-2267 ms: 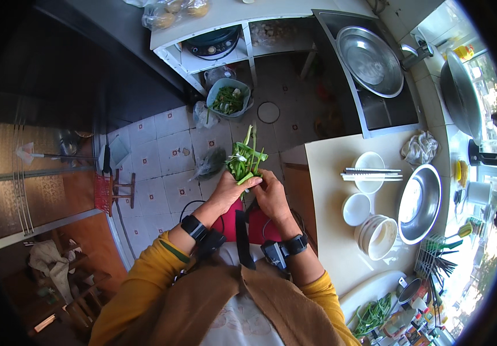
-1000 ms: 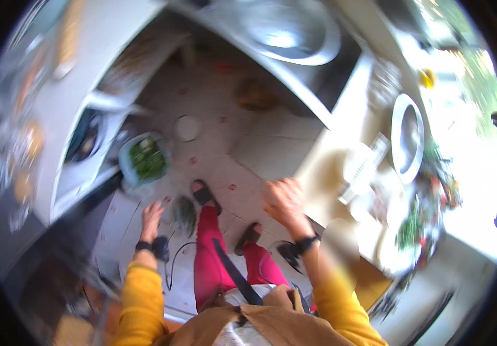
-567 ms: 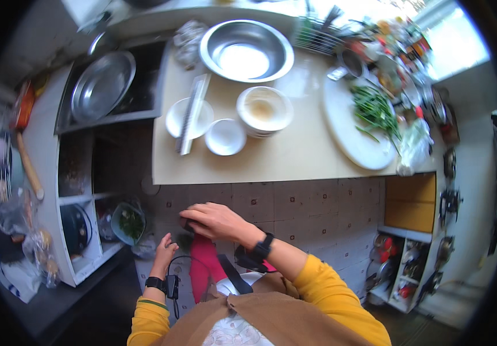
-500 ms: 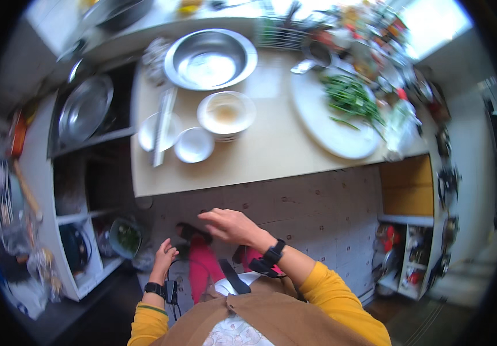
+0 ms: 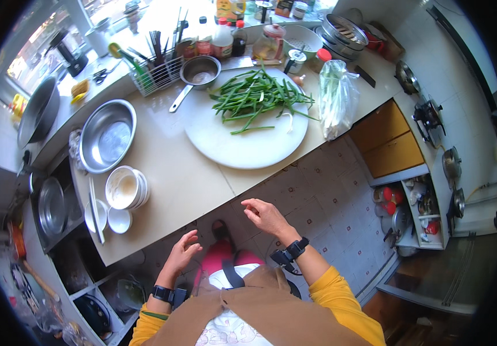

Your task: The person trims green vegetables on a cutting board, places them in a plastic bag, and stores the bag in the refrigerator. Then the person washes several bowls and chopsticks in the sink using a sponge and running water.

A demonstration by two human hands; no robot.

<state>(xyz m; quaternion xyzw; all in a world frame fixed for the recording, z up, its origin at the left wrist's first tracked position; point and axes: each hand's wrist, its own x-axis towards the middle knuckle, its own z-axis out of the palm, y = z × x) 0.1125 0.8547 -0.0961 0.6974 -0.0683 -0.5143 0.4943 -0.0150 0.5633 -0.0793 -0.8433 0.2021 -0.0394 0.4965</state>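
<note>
The stalks (image 5: 254,98) mix bright and dark green, with a few white bits, and the round board (image 5: 231,151) is plain white. The desk (image 5: 185,184) is pale cream, the basin (image 5: 110,138) silver, the stacked bowls (image 5: 120,199) white with beige inside the top one. The plastic bag (image 5: 336,104) shows milky white and light green. Orange-yellow colours the cabinet front (image 5: 395,157); the pale grey floor tiles (image 5: 341,207) carry small dark reddish motifs. The sleeves (image 5: 344,300) are mustard yellow, the left cuff (image 5: 155,315) edged green, the outer garment (image 5: 266,311) brown, the trousers (image 5: 217,256) magenta, the wrist straps (image 5: 162,293) black
</note>
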